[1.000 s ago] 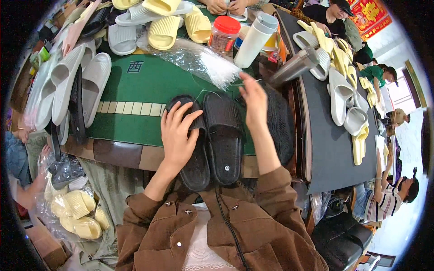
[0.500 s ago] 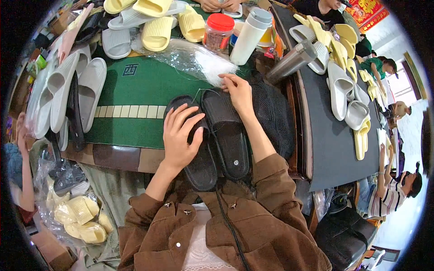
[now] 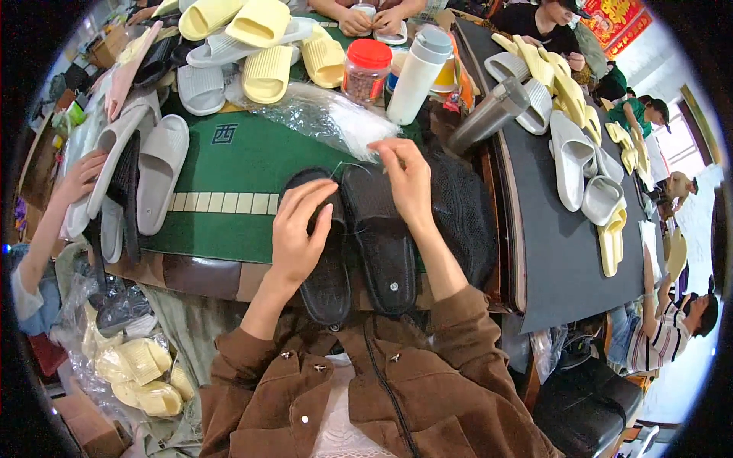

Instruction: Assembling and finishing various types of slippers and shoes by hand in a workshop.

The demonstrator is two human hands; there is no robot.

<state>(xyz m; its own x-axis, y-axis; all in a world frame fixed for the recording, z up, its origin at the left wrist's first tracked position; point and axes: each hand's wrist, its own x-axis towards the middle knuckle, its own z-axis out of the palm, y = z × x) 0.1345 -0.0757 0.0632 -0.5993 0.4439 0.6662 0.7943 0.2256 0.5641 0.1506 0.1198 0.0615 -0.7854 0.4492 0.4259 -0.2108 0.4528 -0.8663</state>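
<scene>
On the near edge of the green mat (image 3: 267, 141), we note a pair of black slide sandals (image 3: 389, 263), side by side, heels past the mat toward the wearer. Left hand (image 3: 294, 233) curves over the left slide's strap, thumb apart from fingers; we cannot tell whether it grips. Right hand (image 3: 411, 179), finger and thumb drawn close, above the right slide's toe; a thin clear strand (image 3: 350, 163) runs nearby, its hold unclear to us. Black mesh bundle (image 3: 462, 221) just right.
</scene>
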